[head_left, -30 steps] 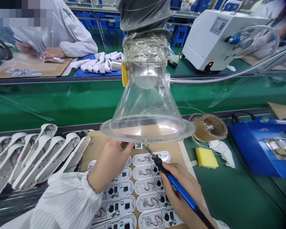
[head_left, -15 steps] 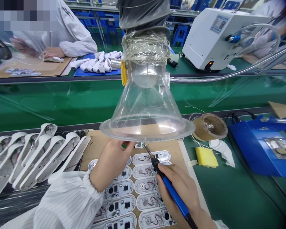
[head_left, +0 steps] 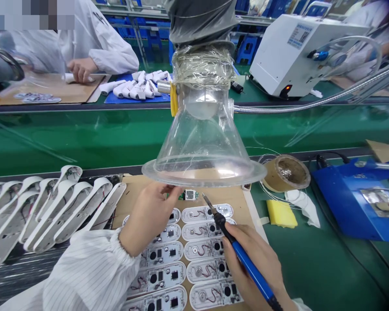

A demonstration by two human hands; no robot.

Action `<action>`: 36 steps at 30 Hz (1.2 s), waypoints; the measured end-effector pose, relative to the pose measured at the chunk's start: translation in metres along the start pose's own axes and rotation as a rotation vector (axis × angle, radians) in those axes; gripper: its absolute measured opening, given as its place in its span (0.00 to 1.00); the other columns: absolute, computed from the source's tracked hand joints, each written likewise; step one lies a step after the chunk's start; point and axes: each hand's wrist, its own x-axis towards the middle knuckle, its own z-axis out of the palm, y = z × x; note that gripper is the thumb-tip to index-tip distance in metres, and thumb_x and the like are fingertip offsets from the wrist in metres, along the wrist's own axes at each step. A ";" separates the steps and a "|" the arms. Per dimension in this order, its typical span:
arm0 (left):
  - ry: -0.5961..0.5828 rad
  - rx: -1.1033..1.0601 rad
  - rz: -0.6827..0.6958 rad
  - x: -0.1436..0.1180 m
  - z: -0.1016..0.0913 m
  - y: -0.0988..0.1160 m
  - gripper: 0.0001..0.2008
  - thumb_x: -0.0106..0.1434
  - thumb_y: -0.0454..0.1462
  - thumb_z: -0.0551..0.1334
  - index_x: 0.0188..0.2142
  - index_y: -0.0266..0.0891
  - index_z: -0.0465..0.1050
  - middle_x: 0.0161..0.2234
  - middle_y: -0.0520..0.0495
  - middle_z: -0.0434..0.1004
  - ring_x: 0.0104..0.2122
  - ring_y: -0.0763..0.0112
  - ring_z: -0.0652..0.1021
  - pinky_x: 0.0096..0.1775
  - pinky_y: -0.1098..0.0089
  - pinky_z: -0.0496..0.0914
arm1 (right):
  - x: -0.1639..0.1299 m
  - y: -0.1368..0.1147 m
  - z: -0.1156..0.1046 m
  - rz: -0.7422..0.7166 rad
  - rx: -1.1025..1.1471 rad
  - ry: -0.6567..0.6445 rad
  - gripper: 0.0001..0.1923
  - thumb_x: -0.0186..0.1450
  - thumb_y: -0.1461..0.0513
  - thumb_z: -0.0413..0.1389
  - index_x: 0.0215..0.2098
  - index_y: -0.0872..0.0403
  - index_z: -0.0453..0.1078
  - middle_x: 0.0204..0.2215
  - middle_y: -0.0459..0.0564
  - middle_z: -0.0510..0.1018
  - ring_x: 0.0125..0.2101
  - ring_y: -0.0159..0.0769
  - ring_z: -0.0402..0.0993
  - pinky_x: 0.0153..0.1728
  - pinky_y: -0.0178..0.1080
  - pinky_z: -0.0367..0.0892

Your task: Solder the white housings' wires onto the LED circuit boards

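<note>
Right now we are mid soldering step: our right hand (head_left: pixel 256 263) is wrapped around the blue-handled soldering iron (head_left: pixel 236 246) in a pen grip, tip raised just short of the small green circuit board (head_left: pixel 188 195). That board sits at the far end of the cardboard sheet (head_left: pixel 132 190) on the bench (head_left: pixel 311 268), under the rim of the clear fume hood (head_left: pixel 203 142). Our left hand (head_left: pixel 151 216) reaches to the board's left edge, fingers curled; whether they pinch it or only steady it we cannot tell, the fingertips are partly hidden. We judge the tip is between joints, so the next move calls for a short, steady drop onto a pad while the left hand keeps the board from sliding, without brushing the hood rim. Rows of white oval housings (head_left: pixel 194 250) with boards and wires lie under our wrists. Beside us: solder wire spool (head_left: pixel 287 172), yellow sponge (head_left: pixel 280 214), blue soldering station (head_left: pixel 356 198). Writing: the white machine (head_left: pixel 298 52) carries a label, too small to read; no brand is legible anywhere.
</note>
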 end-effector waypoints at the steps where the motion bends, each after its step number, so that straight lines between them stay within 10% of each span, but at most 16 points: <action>1: -0.002 -0.004 -0.009 0.000 0.000 0.000 0.15 0.69 0.46 0.62 0.31 0.44 0.82 0.32 0.47 0.88 0.35 0.57 0.85 0.37 0.60 0.74 | 0.001 0.000 -0.001 0.008 0.001 0.002 0.16 0.74 0.65 0.59 0.58 0.51 0.76 0.43 0.54 0.84 0.41 0.42 0.85 0.40 0.42 0.83; 36: 0.024 -0.095 0.108 0.004 -0.005 0.005 0.12 0.71 0.43 0.59 0.40 0.43 0.81 0.42 0.46 0.87 0.40 0.61 0.84 0.42 0.62 0.78 | -0.001 0.003 0.004 -0.004 0.044 -0.019 0.16 0.74 0.66 0.58 0.59 0.51 0.75 0.42 0.54 0.84 0.41 0.41 0.85 0.41 0.43 0.84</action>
